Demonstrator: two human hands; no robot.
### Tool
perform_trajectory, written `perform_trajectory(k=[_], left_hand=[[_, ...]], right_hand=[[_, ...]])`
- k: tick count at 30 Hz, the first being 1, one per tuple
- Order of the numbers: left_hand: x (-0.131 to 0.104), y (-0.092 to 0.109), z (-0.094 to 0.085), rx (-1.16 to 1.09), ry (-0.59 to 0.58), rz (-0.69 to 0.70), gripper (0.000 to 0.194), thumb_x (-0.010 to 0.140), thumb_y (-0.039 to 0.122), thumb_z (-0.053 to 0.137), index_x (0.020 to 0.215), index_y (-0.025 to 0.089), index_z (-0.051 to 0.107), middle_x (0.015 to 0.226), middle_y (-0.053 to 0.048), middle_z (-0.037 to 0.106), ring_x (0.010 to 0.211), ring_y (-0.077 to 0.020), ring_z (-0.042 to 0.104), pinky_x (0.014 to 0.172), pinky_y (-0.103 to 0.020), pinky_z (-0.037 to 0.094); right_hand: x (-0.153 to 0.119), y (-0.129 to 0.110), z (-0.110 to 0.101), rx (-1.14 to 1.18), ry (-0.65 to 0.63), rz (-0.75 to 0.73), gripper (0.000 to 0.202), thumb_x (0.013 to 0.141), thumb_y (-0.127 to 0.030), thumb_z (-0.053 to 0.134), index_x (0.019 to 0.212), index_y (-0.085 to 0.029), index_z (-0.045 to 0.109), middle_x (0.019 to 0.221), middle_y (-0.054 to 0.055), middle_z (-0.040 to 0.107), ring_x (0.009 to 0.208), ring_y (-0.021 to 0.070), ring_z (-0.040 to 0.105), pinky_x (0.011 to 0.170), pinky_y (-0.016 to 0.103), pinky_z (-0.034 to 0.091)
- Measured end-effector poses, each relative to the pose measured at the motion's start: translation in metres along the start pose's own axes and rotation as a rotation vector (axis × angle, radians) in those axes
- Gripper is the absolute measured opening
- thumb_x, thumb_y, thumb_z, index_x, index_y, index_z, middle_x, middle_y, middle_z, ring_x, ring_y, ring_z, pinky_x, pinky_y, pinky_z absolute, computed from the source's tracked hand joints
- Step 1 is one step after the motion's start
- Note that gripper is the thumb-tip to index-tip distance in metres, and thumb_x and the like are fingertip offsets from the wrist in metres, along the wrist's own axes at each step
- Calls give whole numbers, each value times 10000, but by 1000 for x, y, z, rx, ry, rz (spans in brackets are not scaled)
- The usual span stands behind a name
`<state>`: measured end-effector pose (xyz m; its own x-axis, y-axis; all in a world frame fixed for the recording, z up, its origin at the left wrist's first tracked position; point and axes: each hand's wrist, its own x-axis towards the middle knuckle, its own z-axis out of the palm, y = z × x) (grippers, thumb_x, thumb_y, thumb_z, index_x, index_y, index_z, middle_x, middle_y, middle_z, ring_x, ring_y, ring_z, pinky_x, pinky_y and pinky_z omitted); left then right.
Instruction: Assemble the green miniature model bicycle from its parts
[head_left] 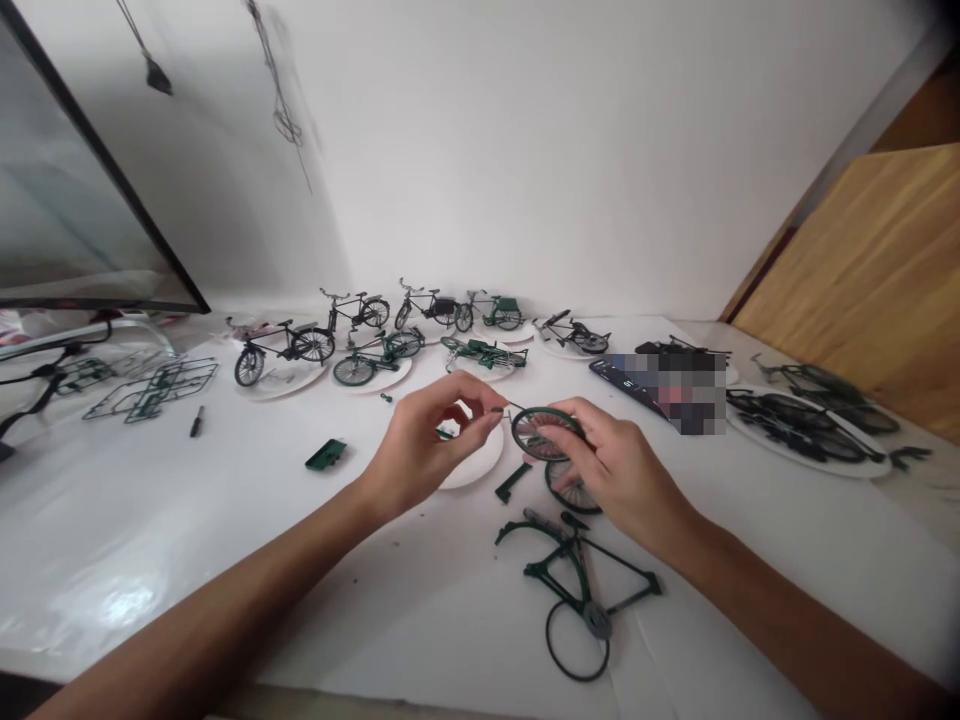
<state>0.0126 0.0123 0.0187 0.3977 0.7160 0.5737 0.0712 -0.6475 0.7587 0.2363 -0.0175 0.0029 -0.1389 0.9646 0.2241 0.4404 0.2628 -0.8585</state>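
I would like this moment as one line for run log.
left hand: pinches tiny part; right hand: holds green wheel; white table: green bicycle frame, green tray

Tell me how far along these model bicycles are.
At the back, a black bicycle and a green bicycle stand looking complete. The right hand holds a wheel; the left hand pinches something small beside it. Apparently left: the frame lies without spoked wheels; a second wheel and a green tray are unfitted.

no readable text, brand or number, small pale marks (628, 384) on phone screen (616, 371) too blurred to read
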Motion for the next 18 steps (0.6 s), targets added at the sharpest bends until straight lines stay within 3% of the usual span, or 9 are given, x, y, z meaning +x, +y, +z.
perform_trajectory(k=[3, 6, 8, 10, 14, 18], left_hand=[[-3, 0, 3, -42, 36, 9, 165, 943, 191, 636, 1106, 171, 656, 967, -53, 629, 820, -125, 599, 687, -249, 534], [-5, 0, 5, -24, 22, 69, 299, 929, 155, 644, 1224, 188, 616, 944, -39, 614, 805, -123, 610, 703, -260, 545], [-5, 0, 6, 30, 9, 103, 249, 922, 148, 650, 1169, 179, 654, 939, -45, 633, 814, -128, 616, 703, -258, 541], [-4, -1, 5, 85, -10, 122, 162, 920, 152, 654, 1074, 166, 701, 951, -60, 664, 813, -130, 620, 681, -250, 529], [-3, -3, 4, 142, -94, 105, 125, 927, 192, 667, 1018, 165, 747, 976, -81, 705, 822, -146, 650, 697, -261, 538], [-5, -5, 7, 142, -145, 86, 136, 939, 188, 648, 996, 180, 772, 1006, -84, 728, 879, -169, 681, 756, -283, 555]], right_hand=[[-2, -2, -4, -105, -10, -62, 199, 997, -446, 521, 991, -250, 549, 603, -43, 636, 417, 131, 559, 398, 245, 473], [0, -1, -5, -184, -8, -275, 40, 970, -268, 581, 941, -242, 590, 747, -18, 669, 599, 137, 623, 550, 259, 508], [2, 0, -4, -205, 3, -456, 128, 932, -117, 565, 912, -227, 625, 916, 19, 682, 812, 159, 658, 699, 281, 525], [4, 1, -3, -212, 33, -580, 221, 901, -31, 529, 907, -217, 649, 977, 38, 667, 901, 169, 649, 758, 298, 521], [4, 2, -3, -227, 106, -636, 252, 877, -1, 534, 918, -209, 669, 954, 48, 650, 873, 174, 644, 722, 306, 524], [3, 2, -3, -215, 59, -667, 229, 878, -9, 560, 910, -211, 663, 929, 43, 652, 843, 168, 642, 703, 304, 531]])
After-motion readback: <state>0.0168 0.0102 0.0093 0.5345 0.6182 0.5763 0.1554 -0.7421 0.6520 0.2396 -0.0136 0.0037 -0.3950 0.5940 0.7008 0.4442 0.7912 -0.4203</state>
